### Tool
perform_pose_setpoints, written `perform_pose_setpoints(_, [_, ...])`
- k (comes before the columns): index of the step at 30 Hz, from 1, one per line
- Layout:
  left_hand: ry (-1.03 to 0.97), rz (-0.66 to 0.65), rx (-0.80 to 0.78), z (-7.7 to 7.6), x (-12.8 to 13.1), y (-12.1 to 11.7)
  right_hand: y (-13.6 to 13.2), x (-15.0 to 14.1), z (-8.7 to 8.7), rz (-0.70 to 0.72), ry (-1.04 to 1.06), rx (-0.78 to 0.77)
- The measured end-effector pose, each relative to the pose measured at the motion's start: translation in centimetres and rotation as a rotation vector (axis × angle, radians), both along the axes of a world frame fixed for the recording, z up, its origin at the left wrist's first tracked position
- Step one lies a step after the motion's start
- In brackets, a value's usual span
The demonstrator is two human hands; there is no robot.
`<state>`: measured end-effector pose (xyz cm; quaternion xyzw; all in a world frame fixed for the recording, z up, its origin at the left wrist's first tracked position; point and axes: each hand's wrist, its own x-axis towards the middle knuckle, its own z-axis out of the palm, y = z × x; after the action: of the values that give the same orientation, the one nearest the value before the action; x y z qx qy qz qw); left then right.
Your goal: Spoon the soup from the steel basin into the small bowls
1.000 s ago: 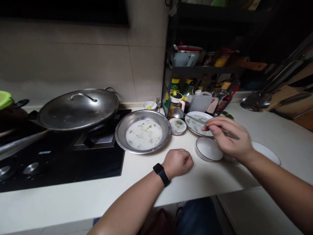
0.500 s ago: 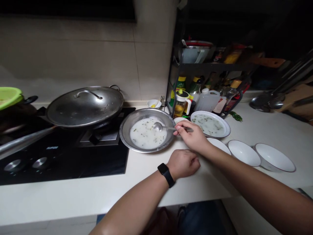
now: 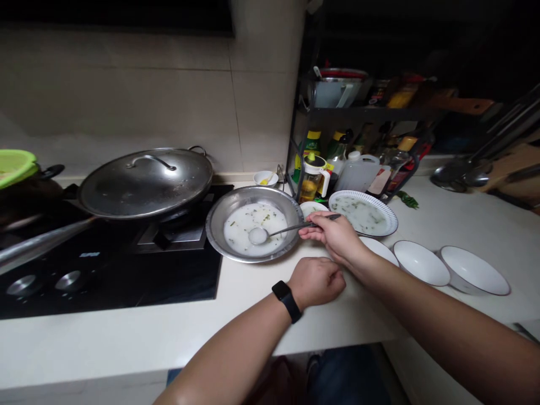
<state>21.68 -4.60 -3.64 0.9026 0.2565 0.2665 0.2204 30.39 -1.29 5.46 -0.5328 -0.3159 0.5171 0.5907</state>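
My right hand [image 3: 331,236] grips the dark handle of a metal ladle [image 3: 291,228]. The ladle's round head holds white liquid and sits at the surface of a milky soup [image 3: 253,216] with green bits. That soup lies in a wide steel basin [image 3: 217,233] on the counter beside the hob. My left hand [image 3: 318,282], with a black watch on its wrist, rests closed on the counter just in front of the right hand. Nothing shows in its fist, though the fingertips are partly hidden. Behind my right hand a small white bowl [image 3: 311,205] is partly covered.
A lidded wok [image 3: 145,185] stands on the black hob [image 3: 109,281] to the left. On the right are a patterned plate [image 3: 390,222] of similar soup and white bowls [image 3: 422,263] [image 3: 475,270]. A rack [image 3: 358,114] with bottles stands behind; a small dish [image 3: 265,179] sits by the wall.
The ladle's head has moved left and toward me in the basin and now carries white liquid. My right hand has turned and its grip has shifted slightly; my left hand has stayed still.
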Motion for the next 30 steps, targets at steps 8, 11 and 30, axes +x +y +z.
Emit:
perform_pose_setpoints(8, [0.017,0.010,-0.019,0.0,-0.2,0.0,0.1,1.7,2.0,-0.025,-0.031,0.072])
perform_pose_setpoints(11, [0.007,0.011,-0.015,-0.1,-0.2,0.1,0.1,2.6,3.1,-0.051,-0.052,0.092])
perform_pose_setpoints(30, [0.008,0.011,-0.030,0.3,-0.3,-0.1,-2.9,14.3,6.6,-0.421,-0.222,0.082])
